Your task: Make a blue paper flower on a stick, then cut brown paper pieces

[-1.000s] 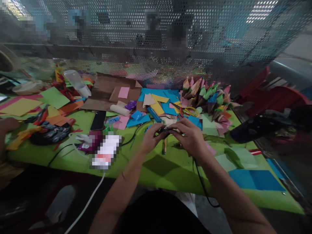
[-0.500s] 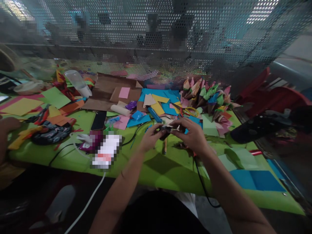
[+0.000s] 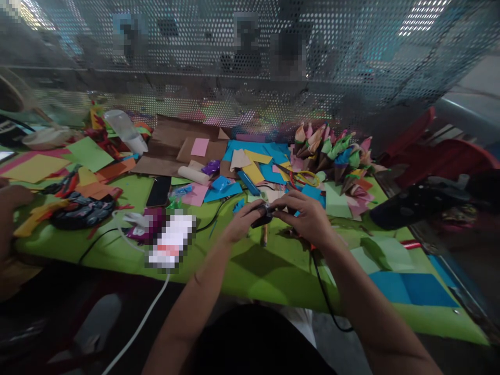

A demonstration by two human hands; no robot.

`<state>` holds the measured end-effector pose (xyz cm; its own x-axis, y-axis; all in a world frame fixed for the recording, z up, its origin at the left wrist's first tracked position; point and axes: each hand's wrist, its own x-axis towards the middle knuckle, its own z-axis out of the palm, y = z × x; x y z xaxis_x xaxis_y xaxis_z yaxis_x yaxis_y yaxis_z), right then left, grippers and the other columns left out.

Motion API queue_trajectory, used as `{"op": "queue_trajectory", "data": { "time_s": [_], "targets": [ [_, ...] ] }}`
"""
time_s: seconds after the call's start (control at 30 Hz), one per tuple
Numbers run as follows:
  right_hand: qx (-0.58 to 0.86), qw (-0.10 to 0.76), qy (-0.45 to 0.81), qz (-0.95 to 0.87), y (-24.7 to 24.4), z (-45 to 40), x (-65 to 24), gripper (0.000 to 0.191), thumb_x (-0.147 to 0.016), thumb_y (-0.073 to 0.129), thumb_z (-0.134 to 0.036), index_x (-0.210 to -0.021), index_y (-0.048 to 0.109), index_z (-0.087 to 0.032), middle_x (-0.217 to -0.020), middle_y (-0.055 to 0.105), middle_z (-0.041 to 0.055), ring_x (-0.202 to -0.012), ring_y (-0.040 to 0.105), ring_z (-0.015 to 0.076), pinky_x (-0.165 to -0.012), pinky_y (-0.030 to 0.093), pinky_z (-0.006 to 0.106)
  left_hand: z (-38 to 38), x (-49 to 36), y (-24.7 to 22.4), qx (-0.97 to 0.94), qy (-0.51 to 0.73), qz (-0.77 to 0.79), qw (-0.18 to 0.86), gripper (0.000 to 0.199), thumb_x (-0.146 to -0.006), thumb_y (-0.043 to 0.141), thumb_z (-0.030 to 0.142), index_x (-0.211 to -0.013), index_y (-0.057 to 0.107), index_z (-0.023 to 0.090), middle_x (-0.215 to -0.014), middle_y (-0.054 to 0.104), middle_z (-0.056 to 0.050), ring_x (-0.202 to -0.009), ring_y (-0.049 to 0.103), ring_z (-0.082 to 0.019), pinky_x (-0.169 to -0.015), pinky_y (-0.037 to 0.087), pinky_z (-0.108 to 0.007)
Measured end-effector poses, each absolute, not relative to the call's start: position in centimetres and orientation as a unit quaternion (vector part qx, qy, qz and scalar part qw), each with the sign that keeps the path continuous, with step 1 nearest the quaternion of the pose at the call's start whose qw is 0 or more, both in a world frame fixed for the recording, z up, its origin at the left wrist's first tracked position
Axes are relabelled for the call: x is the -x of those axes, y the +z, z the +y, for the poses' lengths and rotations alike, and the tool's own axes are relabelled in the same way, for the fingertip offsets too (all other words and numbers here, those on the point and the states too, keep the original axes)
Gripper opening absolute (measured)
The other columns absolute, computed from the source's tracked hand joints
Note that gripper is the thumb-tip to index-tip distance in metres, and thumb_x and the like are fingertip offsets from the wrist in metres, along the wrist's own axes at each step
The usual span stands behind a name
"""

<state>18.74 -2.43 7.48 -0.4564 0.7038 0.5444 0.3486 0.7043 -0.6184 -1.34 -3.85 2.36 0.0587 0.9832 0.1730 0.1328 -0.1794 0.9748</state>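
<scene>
Over the green-covered table, my left hand grips a small dark object with a shiny edge; its kind is unclear. Fingers of my right hand are pinched together at the object's right side, touching or very near it. Just below on the table lies a pencil-like stick. Beneath my right wrist is an orange-tipped tool with a black cord, mostly hidden by the hand. Beyond both hands are sheets of blue paper and yellow strips.
Several paper cones cluster at the back right, before a perforated metal screen. Left lie a black phone, a lit phone with a white cable, and scissors. Another person's hand rests at the left edge.
The dark object has turned a little in my left hand and shows more of its side. My right fingers have shifted slightly against it. The rest stays in place.
</scene>
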Motion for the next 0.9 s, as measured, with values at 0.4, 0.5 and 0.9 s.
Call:
{"op": "queue_trajectory", "data": {
  "time_s": [0.4, 0.5, 0.9],
  "targets": [
    [0.330, 0.357, 0.180, -0.856, 8.1, -2.8, -18.5, 0.005, -0.090, 0.064, -0.020, -0.085, 0.063, -0.021, -0.084, 0.063, 0.0043, -0.073, 0.058, 0.0172, -0.063, 0.045, 0.028, -3.8, 0.5, 2.7, -0.520, 0.500, 0.419, 0.551, 0.041, -0.073, 0.078, 0.056, -0.090, 0.073, 0.018, -0.095, 0.072, -0.005, -0.094, 0.067, -0.023, -0.086, 0.056, -0.033],
    [0.325, 0.380, 0.204, -0.842, 8.1, -2.7, -18.4, 0.005, -0.089, 0.065, -0.020, -0.085, 0.063, -0.021, -0.082, 0.064, 0.0030, -0.071, 0.058, 0.0166, -0.063, 0.045, 0.027, -3.8, 0.4, 2.9, -0.522, 0.505, 0.397, 0.560, 0.046, -0.073, 0.077, 0.061, -0.084, 0.069, 0.017, -0.085, 0.067, -0.003, -0.083, 0.064, -0.019, -0.077, 0.055, -0.030],
    [0.377, 0.429, 0.166, -0.804, 7.6, -2.6, -18.6, 0.006, -0.088, 0.069, -0.027, -0.090, 0.072, -0.023, -0.091, 0.069, 0.0058, -0.082, 0.063, 0.0206, -0.070, 0.050, 0.032, -4.0, 0.3, 3.8, -0.657, 0.468, 0.457, 0.375, 0.022, -0.089, 0.060, 0.042, -0.092, 0.058, 0.021, -0.083, 0.060, 0.001, -0.079, 0.054, -0.015, -0.074, 0.045, -0.027]
  ]
}}
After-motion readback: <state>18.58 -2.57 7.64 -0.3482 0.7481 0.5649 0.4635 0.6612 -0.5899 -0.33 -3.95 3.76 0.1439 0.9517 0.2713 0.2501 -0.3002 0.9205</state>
